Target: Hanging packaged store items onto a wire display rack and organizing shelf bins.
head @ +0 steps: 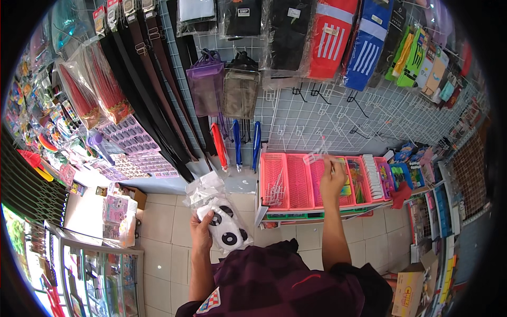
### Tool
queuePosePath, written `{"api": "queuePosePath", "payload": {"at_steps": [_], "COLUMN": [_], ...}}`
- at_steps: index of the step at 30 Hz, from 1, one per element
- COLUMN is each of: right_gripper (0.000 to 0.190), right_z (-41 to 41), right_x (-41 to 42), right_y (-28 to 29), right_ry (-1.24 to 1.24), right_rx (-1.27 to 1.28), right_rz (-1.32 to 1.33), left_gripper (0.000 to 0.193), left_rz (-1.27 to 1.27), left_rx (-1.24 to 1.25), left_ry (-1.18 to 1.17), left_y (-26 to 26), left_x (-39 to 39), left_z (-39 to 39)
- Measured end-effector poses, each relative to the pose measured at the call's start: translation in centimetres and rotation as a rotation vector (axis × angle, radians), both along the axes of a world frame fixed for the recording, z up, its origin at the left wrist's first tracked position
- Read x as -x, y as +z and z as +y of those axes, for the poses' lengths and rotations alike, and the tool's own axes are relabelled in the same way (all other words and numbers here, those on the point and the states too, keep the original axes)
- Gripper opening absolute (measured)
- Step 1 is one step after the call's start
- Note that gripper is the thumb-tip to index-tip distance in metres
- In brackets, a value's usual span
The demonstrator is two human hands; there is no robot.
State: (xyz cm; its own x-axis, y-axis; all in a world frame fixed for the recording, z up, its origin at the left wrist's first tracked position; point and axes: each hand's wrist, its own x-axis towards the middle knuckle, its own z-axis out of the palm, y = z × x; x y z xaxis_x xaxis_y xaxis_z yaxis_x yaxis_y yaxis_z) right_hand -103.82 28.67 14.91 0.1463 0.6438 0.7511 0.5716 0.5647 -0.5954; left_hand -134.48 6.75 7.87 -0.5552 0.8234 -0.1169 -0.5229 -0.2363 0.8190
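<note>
My left hand (202, 230) grips a clear plastic packet of white fabric goods (227, 228) with black-and-white eye-like patches, thumb on top. The packet hangs tilted over the tiled floor, its crumpled upper end towards the wall. Over the row of pink baskets, my right hand (333, 180) pinches a small pale hook-like piece (317, 153), thin and see-through against the grid. Whether it is wire or clear plastic I cannot tell. Below and left of that hand is a pink plastic basket (300, 180). White wire hooks (275, 188) lie in the leftmost basket.
A wire grid panel (317, 119) with bare black hooks (358, 105) rises behind the baskets. Packaged red socks (332, 37) and blue socks (366, 43) hang above. Belts (146, 91) hang at left. A glass display case (103, 277) and a cardboard box (408, 289) flank me.
</note>
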Motion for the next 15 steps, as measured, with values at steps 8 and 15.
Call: {"api": "queuePosePath", "payload": {"at_steps": [8, 15], "right_gripper": [0.012, 0.015], "right_z": [-2.5, -2.2], "right_x": [1.0, 3.1], "right_y": [-13.2, -21.5], "right_ry": [0.16, 0.414], "right_rx": [0.4, 0.363], "right_rz": [-0.112, -0.02], "left_gripper": [0.025, 0.026], "left_rz": [-0.002, 0.014], "left_rx": [0.009, -0.002], "left_ry": [-0.049, -0.098], "left_y": [0.6, 1.0], "left_x": [-0.7, -1.3], "left_z": [0.6, 0.8]}}
